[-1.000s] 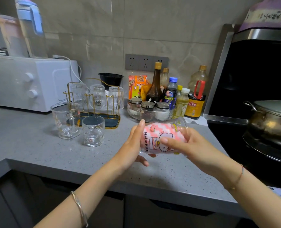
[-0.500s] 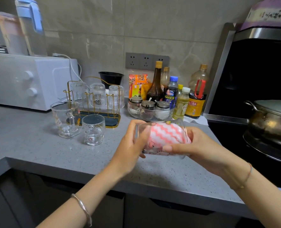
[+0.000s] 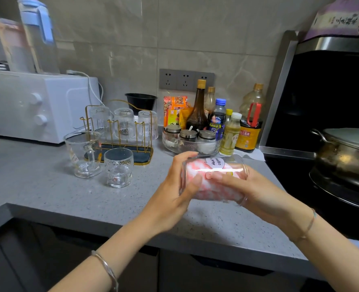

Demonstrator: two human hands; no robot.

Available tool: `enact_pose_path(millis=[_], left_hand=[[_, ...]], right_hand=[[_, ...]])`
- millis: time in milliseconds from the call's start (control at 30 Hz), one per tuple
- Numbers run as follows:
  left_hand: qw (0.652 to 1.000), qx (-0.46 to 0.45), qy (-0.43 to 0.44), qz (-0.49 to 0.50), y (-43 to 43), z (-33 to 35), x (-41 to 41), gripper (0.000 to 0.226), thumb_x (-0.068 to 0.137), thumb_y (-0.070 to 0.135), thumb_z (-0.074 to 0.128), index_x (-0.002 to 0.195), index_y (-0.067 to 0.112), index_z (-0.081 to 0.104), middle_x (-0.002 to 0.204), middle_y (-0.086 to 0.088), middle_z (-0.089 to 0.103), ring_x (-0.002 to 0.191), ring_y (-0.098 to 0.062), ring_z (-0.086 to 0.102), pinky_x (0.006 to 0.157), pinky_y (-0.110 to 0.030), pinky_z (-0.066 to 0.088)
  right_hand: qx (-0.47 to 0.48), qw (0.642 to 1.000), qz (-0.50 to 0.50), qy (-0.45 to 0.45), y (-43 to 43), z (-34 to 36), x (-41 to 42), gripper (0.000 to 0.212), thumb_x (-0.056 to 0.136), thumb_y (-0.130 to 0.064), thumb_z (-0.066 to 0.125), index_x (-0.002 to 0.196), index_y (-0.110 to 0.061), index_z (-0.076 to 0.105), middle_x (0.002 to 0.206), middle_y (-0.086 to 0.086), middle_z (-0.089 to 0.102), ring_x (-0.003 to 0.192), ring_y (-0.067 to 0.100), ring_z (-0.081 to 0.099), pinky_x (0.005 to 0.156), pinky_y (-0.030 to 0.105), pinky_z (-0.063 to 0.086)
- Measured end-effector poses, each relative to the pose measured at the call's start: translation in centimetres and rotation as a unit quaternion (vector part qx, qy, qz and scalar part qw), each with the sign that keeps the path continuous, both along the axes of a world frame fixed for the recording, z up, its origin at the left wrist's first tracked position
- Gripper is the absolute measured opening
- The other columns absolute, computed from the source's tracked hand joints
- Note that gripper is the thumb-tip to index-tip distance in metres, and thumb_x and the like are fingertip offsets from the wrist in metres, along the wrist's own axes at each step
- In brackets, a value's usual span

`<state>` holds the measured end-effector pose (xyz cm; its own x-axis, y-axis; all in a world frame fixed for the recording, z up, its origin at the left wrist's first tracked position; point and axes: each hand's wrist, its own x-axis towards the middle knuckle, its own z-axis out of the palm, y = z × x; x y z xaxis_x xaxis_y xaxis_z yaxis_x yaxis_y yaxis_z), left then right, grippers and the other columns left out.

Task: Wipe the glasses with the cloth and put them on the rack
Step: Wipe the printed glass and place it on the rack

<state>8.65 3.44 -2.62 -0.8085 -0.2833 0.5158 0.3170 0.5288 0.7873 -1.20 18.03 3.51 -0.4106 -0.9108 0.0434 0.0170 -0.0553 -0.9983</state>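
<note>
Speckled grey countertop (image 3: 48,192) carries rack (image 3: 119,142), glasses (image 3: 118,167), condiments (image 3: 206,131).

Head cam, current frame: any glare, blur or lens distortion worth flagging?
Head view: a bright glare streak crosses the glass, washing out part of the pink cloth seen through it. Head view, left edge: the jug and white appliance are soft. Head view, right: wide-angle bending leans the hood inward, and the stove area is dark, though the pot is readable.
</note>
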Motion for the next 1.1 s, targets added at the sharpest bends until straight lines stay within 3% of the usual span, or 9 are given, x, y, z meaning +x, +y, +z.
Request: enact_pose_path(millis=[133, 233, 433, 633, 733, 833, 900, 1000, 1100], left_hand=[[0.975, 0.183, -0.121, -0.023, 0.6, 0.5, -0.5, 0.073, 0.073, 0.080, 0.028, 0.133, 0.037, 0.034, 0.124, 0.007, 0.059, 0.073, -0.011, 0.070, 0.043, -0.025, 0.051], [0.936, 0.302, -0.173, -0.059, 0.6, 1.3, -0.3, 0.072, 0.086, 0.077, 0.026, 0.127, 0.026, 0.056, 0.105, -0.001, 0.073, 0.067, -0.010, 0.068, 0.047, -0.020, 0.048], [0.943, 0.311, -0.115, -0.034, 0.3, 0.8, -0.6, 0.070, 0.075, 0.069, 0.052, 0.122, 0.018, 0.054, 0.096, -0.007, 0.073, 0.067, -0.016, 0.070, 0.048, -0.026, 0.051], [0.995, 0.097, 0.005, -0.012, -0.1, 0.0, 0.1, 0.048, 0.073, 0.061, 0.059, 0.113, 0.039, 0.043, 0.107, 0.021, 0.062, 0.094, -0.007, 0.067, 0.066, -0.025, 0.056], [0.998, -0.054, 0.027, 0.011, -0.5, -0.1, 0.6, 0.055, 0.072, 0.072, 0.057, 0.118, 0.053, 0.031, 0.114, 0.037, 0.047, 0.102, 0.001, 0.059, 0.082, -0.028, 0.055], [0.971, -0.210, 0.108, 0.046, -0.9, -0.3, 0.2, 0.064, 0.080, 0.075, 0.047, 0.129, 0.039, 0.027, 0.127, 0.019, 0.037, 0.105, -0.004, 0.054, 0.073, -0.039, 0.059], [0.958, -0.248, 0.136, 0.048, -1.1, -0.6, 0.1, 0.065, 0.082, 0.073, 0.045, 0.130, 0.034, 0.026, 0.130, 0.017, 0.034, 0.108, -0.004, 0.051, 0.072, -0.039, 0.060], [0.979, -0.188, 0.076, 0.025, -1.0, -0.8, 0.1, 0.067, 0.074, 0.081, 0.046, 0.127, 0.045, 0.027, 0.127, 0.035, 0.034, 0.111, 0.000, 0.053, 0.080, -0.032, 0.057], [0.995, 0.095, -0.002, -0.008, -0.8, 0.1, -0.9, 0.091, 0.050, 0.096, 0.047, 0.114, 0.032, 0.053, 0.111, 0.023, 0.058, 0.112, -0.016, 0.062, 0.074, -0.022, 0.055]], right_hand=[[0.006, 0.992, -0.002, 0.125, -0.1, 0.0, 0.2, 0.018, 0.083, -0.006, 0.062, 0.098, -0.013, 0.071, 0.095, 0.004, 0.076, 0.086, 0.010, 0.071, 0.071, 0.012, 0.050], [0.032, 0.983, -0.014, 0.182, 0.0, -0.1, 0.1, 0.023, 0.081, -0.004, 0.068, 0.102, -0.013, 0.069, 0.096, 0.000, 0.076, 0.088, 0.010, 0.071, 0.074, 0.013, 0.051], [0.060, 0.980, -0.045, 0.186, 0.0, -0.2, -0.3, 0.032, 0.069, -0.002, 0.078, 0.095, -0.020, 0.069, 0.086, -0.002, 0.076, 0.082, 0.010, 0.072, 0.069, 0.014, 0.053], [0.058, 0.993, 0.056, 0.092, 0.5, 0.5, -1.2, 0.040, 0.060, -0.008, 0.083, 0.098, -0.011, 0.071, 0.098, 0.011, 0.073, 0.091, 0.020, 0.070, 0.078, 0.024, 0.056], [0.050, 0.996, 0.064, 0.026, 0.6, 0.2, -1.7, 0.068, 0.041, -0.028, 0.093, 0.103, -0.008, 0.072, 0.108, 0.017, 0.070, 0.096, 0.025, 0.069, 0.084, 0.028, 0.056], [0.047, 0.995, 0.089, 0.009, 0.8, 0.4, -1.7, 0.067, 0.036, -0.039, 0.094, 0.095, -0.012, 0.076, 0.097, 0.013, 0.073, 0.085, 0.020, 0.071, 0.073, 0.024, 0.057], [0.058, 0.994, 0.087, 0.013, 0.8, 0.3, -1.9, 0.057, 0.046, -0.026, 0.092, 0.098, -0.009, 0.075, 0.096, 0.012, 0.074, 0.084, 0.020, 0.071, 0.070, 0.023, 0.057], [0.065, 0.996, 0.063, 0.016, 0.7, 0.2, -2.1, 0.032, 0.068, -0.008, 0.072, 0.100, -0.007, 0.073, 0.102, 0.016, 0.073, 0.085, 0.022, 0.071, 0.068, 0.024, 0.057], [0.080, 0.992, 0.070, 0.072, 0.6, 0.4, -2.4, 0.027, 0.072, -0.005, 0.068, 0.098, -0.007, 0.073, 0.104, 0.017, 0.072, 0.089, 0.023, 0.069, 0.077, 0.027, 0.058]])
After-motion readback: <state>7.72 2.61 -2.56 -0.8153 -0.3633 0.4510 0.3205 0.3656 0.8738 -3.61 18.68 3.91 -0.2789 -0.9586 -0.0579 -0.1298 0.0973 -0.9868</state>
